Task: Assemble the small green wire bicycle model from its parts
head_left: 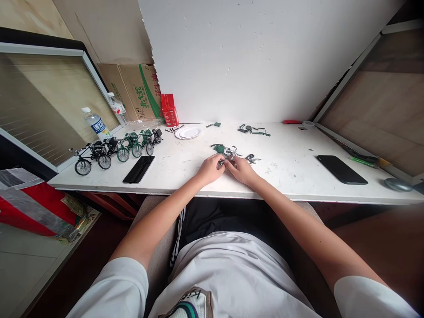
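At the middle of the white table, my left hand (pixel 211 169) and my right hand (pixel 242 170) meet with fingertips pinched together. Both are closed on a small silvery and dark model bicycle part (pixel 232 153), mostly covered by the fingers. Just beyond the hands lies a green piece (pixel 218 148) with small dark parts around it. Beside my right hand are loose black and silver bits (pixel 251 158). Farther back sit a pile of dark green and black parts (pixel 250 129) and a small green piece (pixel 217 124).
Several model bicycles (pixel 130 145) stand at the left, near a phone (pixel 138 169), white plates (pixel 188 132), two bottles (pixel 96 123), a red box (pixel 169 110) and a carton (pixel 135 90). At the right lie a black phone (pixel 342 169), a red tool (pixel 292 121) and green pens (pixel 363 162).
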